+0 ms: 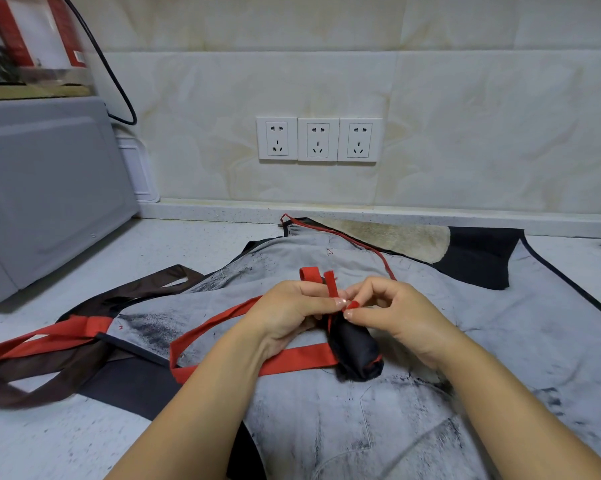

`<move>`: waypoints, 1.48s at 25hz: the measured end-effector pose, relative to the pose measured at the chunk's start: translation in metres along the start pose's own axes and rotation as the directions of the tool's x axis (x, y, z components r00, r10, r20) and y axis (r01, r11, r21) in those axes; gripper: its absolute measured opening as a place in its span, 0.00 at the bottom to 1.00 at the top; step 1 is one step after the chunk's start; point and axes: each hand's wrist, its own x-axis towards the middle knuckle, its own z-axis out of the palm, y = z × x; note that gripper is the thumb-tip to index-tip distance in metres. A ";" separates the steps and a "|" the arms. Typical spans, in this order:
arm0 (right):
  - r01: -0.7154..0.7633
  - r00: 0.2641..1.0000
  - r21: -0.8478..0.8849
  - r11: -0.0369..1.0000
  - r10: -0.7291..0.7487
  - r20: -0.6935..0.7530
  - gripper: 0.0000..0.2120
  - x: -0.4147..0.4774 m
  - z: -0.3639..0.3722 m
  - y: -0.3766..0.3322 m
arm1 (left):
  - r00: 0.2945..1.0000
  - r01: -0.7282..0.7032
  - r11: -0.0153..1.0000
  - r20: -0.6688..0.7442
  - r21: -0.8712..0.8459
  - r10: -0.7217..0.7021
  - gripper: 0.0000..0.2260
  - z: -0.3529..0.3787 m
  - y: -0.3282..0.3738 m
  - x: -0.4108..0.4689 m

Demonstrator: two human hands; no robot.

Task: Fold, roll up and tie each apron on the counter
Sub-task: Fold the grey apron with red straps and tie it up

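**Apron roll (356,351) being tied off on the counter (202,237)**

1. Position. The dark rolled apron is lying between the two hands, on top of a grey apron (361,427) that is spreading flat across the counter. Its far end is sitting inside the fingers; its near end appears to be resting on the grey cloth.

2. Left hand (292,317). The fingers are curling round the far end of the roll, and thumb and forefinger are pinching the red strap (292,363). This grip is probably serving two purposes: stopping the roll from unwinding and anchoring the strap.

3. Right hand (392,310). Thumb and forefinger are closing on the same strap just beside the left pinch, with the other fingers curling loosely and holding nothing else. Two short strap ends (330,285) are standing up behind the fingertips.

4. Reason for the grip. Both pinches are sitting close together at the strap crossing, most likely so that tension is not escaping while the knot is forming.

5. Slack. A long loop of the strap is trailing left over the grey apron and returning under the left wrist.

6. Status. Folding and rolling appear complete for this apron; tying is the step in hand. The grey apron and the cloth with brown straps (42,379) are not yet folded.

7. Caution. Releasing either pinch early is likely to loosen the roll.
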 end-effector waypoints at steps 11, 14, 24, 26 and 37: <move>-0.074 0.993 0.040 0.996 0.078 -0.090 0.09 0.008 0.003 0.006 | 0.758 -0.284 0.520 -0.143 0.806 0.636 0.10 0.025 -0.008 0.002; -0.069 0.996 0.069 0.995 0.072 -0.054 0.09 0.008 -0.003 0.005 | 0.734 -0.278 0.563 -0.207 0.778 0.647 0.07 0.020 -0.010 0.008; -0.073 0.976 -0.446 0.892 -0.027 -0.214 0.05 0.006 -0.001 0.002 | 0.797 -0.257 0.626 -0.204 0.736 0.568 0.07 0.019 -0.013 0.008; -0.049 0.961 -0.549 0.834 -0.110 -0.253 0.02 0.006 0.001 0.002 | 0.816 -0.247 0.648 -0.206 0.721 0.540 0.07 0.019 -0.011 0.006; -0.190 0.965 -0.072 0.979 0.172 -0.197 0.08 0.014 -0.010 0.008 | 0.919 -0.131 0.879 -0.276 0.459 0.281 0.05 0.012 -0.007 0.003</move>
